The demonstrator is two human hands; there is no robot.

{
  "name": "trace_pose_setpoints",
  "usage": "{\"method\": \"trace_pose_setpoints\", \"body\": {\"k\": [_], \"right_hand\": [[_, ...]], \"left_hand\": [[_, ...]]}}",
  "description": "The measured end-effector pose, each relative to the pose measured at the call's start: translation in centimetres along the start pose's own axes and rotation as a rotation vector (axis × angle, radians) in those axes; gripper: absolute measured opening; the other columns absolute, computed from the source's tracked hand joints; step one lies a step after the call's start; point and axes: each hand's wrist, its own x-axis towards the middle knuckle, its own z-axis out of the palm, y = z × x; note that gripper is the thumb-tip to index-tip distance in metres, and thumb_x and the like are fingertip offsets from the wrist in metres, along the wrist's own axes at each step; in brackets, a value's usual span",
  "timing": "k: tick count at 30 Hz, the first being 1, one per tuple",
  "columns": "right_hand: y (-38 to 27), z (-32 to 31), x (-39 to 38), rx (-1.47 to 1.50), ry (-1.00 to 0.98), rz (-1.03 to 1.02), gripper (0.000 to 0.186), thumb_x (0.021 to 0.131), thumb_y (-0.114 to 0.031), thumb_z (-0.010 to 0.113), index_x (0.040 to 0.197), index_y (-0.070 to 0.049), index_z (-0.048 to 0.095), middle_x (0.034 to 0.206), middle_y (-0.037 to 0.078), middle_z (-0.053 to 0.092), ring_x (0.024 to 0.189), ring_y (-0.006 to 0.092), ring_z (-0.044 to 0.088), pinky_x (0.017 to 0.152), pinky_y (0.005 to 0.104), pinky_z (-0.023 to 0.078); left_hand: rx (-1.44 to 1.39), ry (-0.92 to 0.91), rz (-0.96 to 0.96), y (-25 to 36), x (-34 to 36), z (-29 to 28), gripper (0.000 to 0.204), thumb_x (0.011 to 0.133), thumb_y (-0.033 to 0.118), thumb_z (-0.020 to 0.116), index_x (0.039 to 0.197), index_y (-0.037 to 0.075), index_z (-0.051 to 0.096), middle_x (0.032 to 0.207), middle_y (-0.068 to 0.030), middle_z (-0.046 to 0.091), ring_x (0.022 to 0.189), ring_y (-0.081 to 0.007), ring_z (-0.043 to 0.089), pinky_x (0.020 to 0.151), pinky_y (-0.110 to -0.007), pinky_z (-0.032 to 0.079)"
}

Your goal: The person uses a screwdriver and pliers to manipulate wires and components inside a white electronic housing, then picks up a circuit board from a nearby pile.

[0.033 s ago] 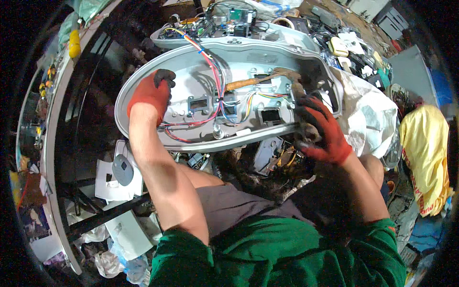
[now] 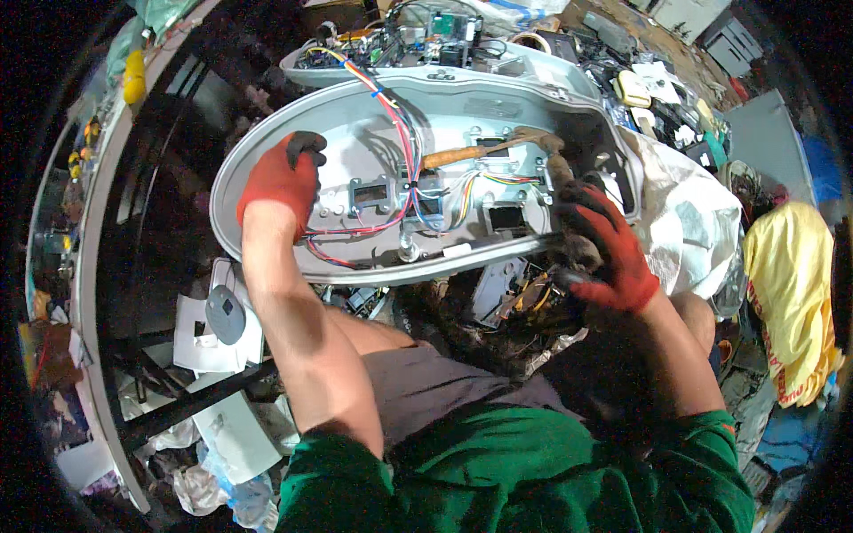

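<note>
Grey plastic forms the big oval housing panel (image 2: 498, 115) that lies open-side up across the person's lap, its inside strung with red, blue and multicoloured wires (image 2: 400, 151). The left hand (image 2: 280, 178), in a red glove with dark fingertips, presses flat on the panel's left end with its fingers curled over the rim. The right hand (image 2: 604, 244), gloved the same, is closed around the handle of a hammer (image 2: 498, 147) whose wooden shaft lies across the panel's middle. A crumpled white bag (image 2: 693, 222) sits just beside the panel's right end, and a yellow cloth (image 2: 791, 293) lies further right.
</note>
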Motion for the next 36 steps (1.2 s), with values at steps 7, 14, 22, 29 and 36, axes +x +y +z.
{"method": "trace_pose_setpoints", "body": {"k": [7, 14, 22, 29, 36], "right_hand": [[0.9, -0.8, 0.9, -0.013, -0.187, -0.006, 0.097, 0.06, -0.063, 0.072, 0.132, -0.003, 0.048, 0.139, 0.026, 0.039, 0.133, 0.047, 0.033, 0.107, 0.0561, 0.028], [0.0, -0.8, 3.2, 0.024, -0.239, -0.038, 0.092, 0.055, -0.057, 0.079, 0.126, -0.005, 0.052, 0.135, 0.026, 0.044, 0.128, 0.0496, 0.038, 0.105, 0.0594, 0.029], [0.9, -0.6, 2.1, -0.029, -0.248, 0.004, 0.094, 0.06, -0.06, 0.074, 0.132, -0.006, 0.048, 0.138, 0.025, 0.042, 0.131, 0.0491, 0.035, 0.107, 0.0582, 0.028], [1.0, 0.1, 0.9, 0.0, -0.11, -0.068, 0.093, 0.064, -0.05, 0.071, 0.139, -0.004, 0.04, 0.141, 0.027, 0.038, 0.129, 0.0454, 0.039, 0.107, 0.0514, 0.031], [-4.3, -1.4, 2.0, -0.05, -0.103, 0.049, 0.088, 0.063, -0.028, 0.072, 0.14, -0.004, 0.037, 0.143, 0.024, 0.036, 0.13, 0.0397, 0.039, 0.108, 0.0434, 0.032]], "left_hand": [[0.023, -0.137, -0.125, -2.8, -0.1, 0.8, 0.026, 0.091, 0.014, 0.044, 0.109, 0.012, 0.063, 0.093, -0.0119, 0.069, 0.09, -0.0306, 0.066, 0.08, -0.037, 0.05], [0.073, -0.201, -0.087, -2.1, 0.0, 1.7, 0.023, 0.093, 0.017, 0.046, 0.109, 0.014, 0.061, 0.085, -0.0167, 0.067, 0.086, -0.0363, 0.065, 0.075, -0.044, 0.05], [0.001, -0.25, -0.131, -2.4, -0.3, 1.5, 0.028, 0.094, 0.019, 0.04, 0.106, 0.005, 0.061, 0.095, -0.0203, 0.067, 0.089, -0.036, 0.066, 0.076, -0.044, 0.052], [0.073, -0.147, -0.05, -0.5, -1.5, -0.9, 0.037, 0.092, 0.035, 0.046, 0.11, 0.006, 0.059, 0.105, -0.0222, 0.065, 0.101, -0.0405, 0.06, 0.09, -0.047, 0.047], [-0.322, 0.222, 0.242, -0.7, -4.0, -11.1, 0.045, 0.089, 0.037, 0.052, 0.121, 0.006, 0.058, 0.115, -0.0205, 0.062, 0.11, -0.0368, 0.057, 0.095, -0.041, 0.045]]}}
